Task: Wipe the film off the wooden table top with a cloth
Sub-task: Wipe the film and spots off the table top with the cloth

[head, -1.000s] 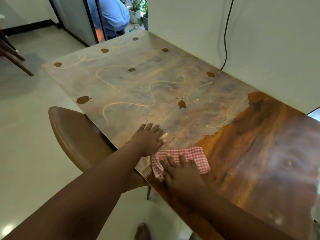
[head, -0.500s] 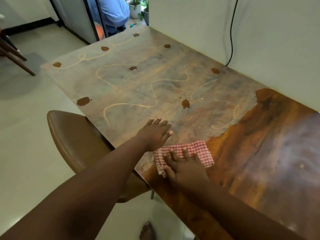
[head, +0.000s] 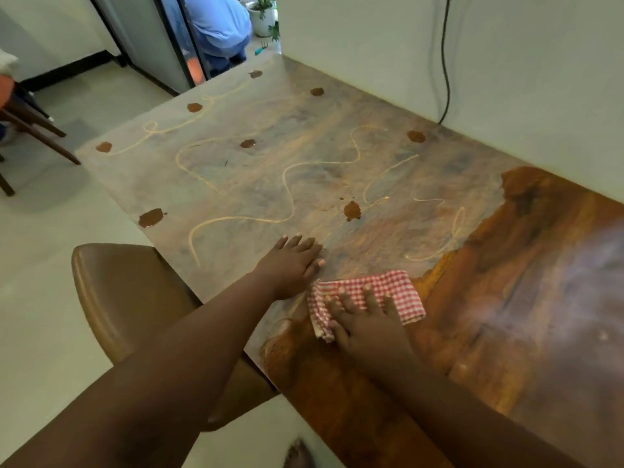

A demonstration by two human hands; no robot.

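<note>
The tabletop (head: 506,332) edge is running just behind both wrists, with a brown chair (head: 128,298) tucked against it below the left forearm. Ahead of the fingers, filmed surface is stretching wide toward the wall. The right hand (head: 368,329) is pressing flat, fingers spread, on the checked cloth (head: 388,288). The left hand (head: 290,265) is lying released, palm down, just beside the cloth.
</note>
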